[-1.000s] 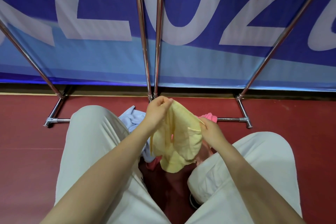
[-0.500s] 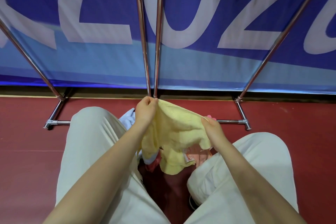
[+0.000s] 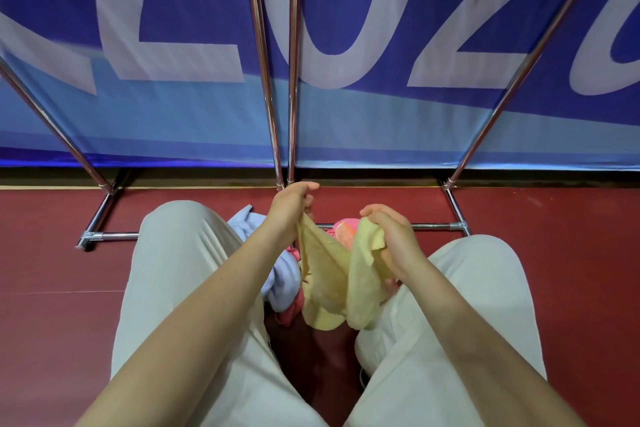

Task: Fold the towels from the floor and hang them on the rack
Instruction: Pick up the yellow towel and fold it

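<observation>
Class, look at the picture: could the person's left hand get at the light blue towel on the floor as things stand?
Probably not at once. The left hand pinches the yellow towel. The blue towel lies close beside that forearm with nothing over it, so letting go should free the way.

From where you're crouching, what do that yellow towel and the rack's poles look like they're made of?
The yellow towel, held up by the left hand and right hand, looks like soft terry or microfibre cloth: matte, fuzzy, drooping in limp folds. The rack poles look like polished metal, probably chromed or stainless steel: shiny, with bright streaks of reflection along them and clamp joints at the base.
</observation>
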Available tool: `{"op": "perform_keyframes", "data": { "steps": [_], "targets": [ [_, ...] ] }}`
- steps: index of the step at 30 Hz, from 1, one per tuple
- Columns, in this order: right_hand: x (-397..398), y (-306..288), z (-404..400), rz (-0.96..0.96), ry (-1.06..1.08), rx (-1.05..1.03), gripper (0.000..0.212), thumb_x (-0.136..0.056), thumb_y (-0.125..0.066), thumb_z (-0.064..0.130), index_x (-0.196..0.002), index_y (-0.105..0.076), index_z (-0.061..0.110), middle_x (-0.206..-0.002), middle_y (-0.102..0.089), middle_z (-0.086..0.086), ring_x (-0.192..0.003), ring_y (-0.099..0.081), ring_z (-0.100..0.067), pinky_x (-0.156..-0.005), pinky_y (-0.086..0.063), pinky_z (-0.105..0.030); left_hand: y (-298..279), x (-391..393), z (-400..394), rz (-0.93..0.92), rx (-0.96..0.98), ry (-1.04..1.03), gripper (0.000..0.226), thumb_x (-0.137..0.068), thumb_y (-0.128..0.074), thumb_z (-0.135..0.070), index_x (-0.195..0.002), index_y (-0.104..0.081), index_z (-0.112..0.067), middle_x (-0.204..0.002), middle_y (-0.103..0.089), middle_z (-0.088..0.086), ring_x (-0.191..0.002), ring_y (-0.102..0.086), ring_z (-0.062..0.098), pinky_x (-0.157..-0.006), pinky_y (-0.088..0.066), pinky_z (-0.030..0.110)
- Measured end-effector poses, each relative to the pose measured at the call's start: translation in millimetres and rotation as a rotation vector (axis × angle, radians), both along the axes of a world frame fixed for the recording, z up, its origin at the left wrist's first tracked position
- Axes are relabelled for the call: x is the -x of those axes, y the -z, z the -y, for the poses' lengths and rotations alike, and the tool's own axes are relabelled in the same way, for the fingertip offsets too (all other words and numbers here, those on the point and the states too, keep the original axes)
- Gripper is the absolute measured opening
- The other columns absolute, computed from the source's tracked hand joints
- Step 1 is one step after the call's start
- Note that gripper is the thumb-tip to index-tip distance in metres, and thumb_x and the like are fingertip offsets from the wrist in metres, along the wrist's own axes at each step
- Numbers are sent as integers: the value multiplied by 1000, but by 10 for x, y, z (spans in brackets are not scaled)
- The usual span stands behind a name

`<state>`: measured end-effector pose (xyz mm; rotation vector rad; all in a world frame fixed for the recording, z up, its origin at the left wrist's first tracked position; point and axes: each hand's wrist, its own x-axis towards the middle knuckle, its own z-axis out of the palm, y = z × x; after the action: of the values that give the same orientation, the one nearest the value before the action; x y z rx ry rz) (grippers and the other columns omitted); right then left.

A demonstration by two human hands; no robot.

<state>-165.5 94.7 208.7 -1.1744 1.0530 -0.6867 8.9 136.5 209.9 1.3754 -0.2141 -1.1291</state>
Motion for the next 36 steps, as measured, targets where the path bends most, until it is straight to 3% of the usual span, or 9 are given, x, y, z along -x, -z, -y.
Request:
{"op": "perform_keyframes", "data": {
  "steps": [3, 7, 10, 12, 17, 21, 27, 32, 36],
  "targets": [
    [-79, -93, -47, 216, -110, -134, 25, -90, -41, -8, -91, -63, 4, -85, -64, -10, -79, -61, -19, -69, -50, -26, -26, 10, 12, -69, 52, 1, 23, -99, -38, -9, -90, -59, -12, -45, -28, -6, -37, -21, 8, -36, -22, 18],
    [-194, -98, -110, 419, -281, -194, 28, -87, -41, -16, -109, -55, -6, -100, -69, -17, -96, -68, -23, -90, -55, -32, -85, 7, 34, -171, 103, -43, 28, -102, -40, -19, -80, -54, -11, -46, -28, -6, -35, -23, 7, -35, -25, 18],
    [-274, -88, -113, 170, -217, 43, 20, -87, -51, -14, -94, -63, 2, -83, -71, -7, -75, -69, -12, -69, -56, -22, -114, -1, 48, -250, 111, -80, 34, -101, -41, -22, -68, -45, -15, -44, -30, -7, -35, -24, 7, -35, -24, 18],
    [-301, -81, -99, 0, -162, 271, 17, -86, -58, -8, -83, -66, 6, -71, -66, -1, -57, -59, -2, -57, -47, -16, -130, 1, 63, -292, 103, -128, 36, -101, -42, -23, -65, -42, -17, -44, -31, -7, -34, -25, 8, -36, -25, 17],
    [-359, -50, -112, -56, -221, 708, 12, -80, -65, 9, -78, -65, 22, -89, -54, 8, -85, -53, -2, -77, -41, -12, -138, -4, 123, -373, 139, -228, 38, -102, -45, -29, -66, -40, -17, -44, -33, -6, -33, -29, 9, -37, -30, 18],
    [-480, 58, -134, -74, -155, 636, 7, -84, -67, 5, -80, -64, 10, -94, -61, 8, -86, -56, -2, -74, -43, -11, -186, 47, 142, -457, 188, -244, 38, -102, -46, -33, -67, -43, -17, -45, -34, -6, -37, -31, 9, -41, -31, 19],
    [-580, 120, -138, -40, -49, 446, 14, -86, -67, 11, -77, -55, 12, -69, -58, 9, -64, -53, -6, -60, -45, -21, -227, 96, 156, -399, 236, -234, 32, -102, -47, -31, -73, -50, -16, -48, -39, -6, -43, -33, 9, -48, -33, 20],
    [-568, 86, -132, -18, -8, 424, 20, -87, -65, 8, -85, -62, 28, -80, -66, 12, -75, -60, 2, -69, -46, -12, -213, 125, 138, -293, 229, -136, 26, -101, -48, -29, -81, -56, -15, -59, -46, -4, -44, -40, 8, -49, -36, 21],
    [-519, 63, -49, -17, 29, 424, 8, -88, -65, 10, -81, -66, 13, -74, -65, 5, -70, -57, -3, -68, -45, -20, -220, 182, 83, -153, 227, -8, 16, -98, -55, -27, -90, -61, -14, -70, -56, -1, -58, -52, 10, -57, -44, 23]
  ]
}}
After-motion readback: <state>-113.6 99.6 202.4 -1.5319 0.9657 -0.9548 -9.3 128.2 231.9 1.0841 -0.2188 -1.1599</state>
